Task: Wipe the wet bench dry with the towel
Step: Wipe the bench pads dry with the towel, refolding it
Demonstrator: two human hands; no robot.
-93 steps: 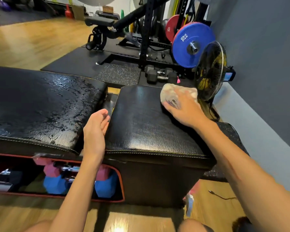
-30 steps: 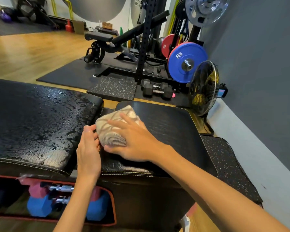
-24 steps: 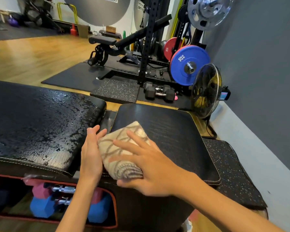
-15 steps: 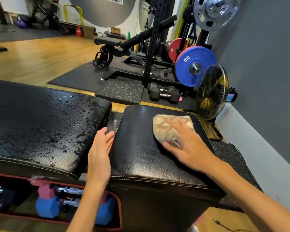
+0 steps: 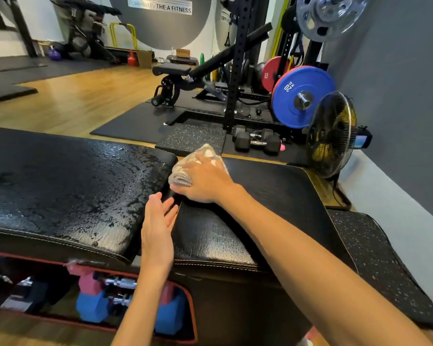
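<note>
A long black padded leather bench (image 5: 68,191) with pale stitching fills the left and centre, its surface glistening with beads and streaks of water. Just right of it, across a narrow gap, sits a shorter black padded section (image 5: 268,203) of the same leather that looks matt and mostly dry. Behind them, on black rubber floor mats, stands a black steel squat rack (image 5: 238,71) carrying a blue round weight plate (image 5: 298,96) marked 20 KG, with a black caged floor fan (image 5: 331,134) near the grey wall. Under the bench, a red-edged opening shows blue and pink hex dumbbells (image 5: 93,303). The right hand (image 5: 205,182) lies flat, fingers spread, pressing a crumpled beige patterned towel (image 5: 185,174) onto the far left corner of the shorter section, beside the gap. The left hand (image 5: 158,228) rests open, fingers straight and close together, along the near left edge of that same section, holding nothing.
</note>
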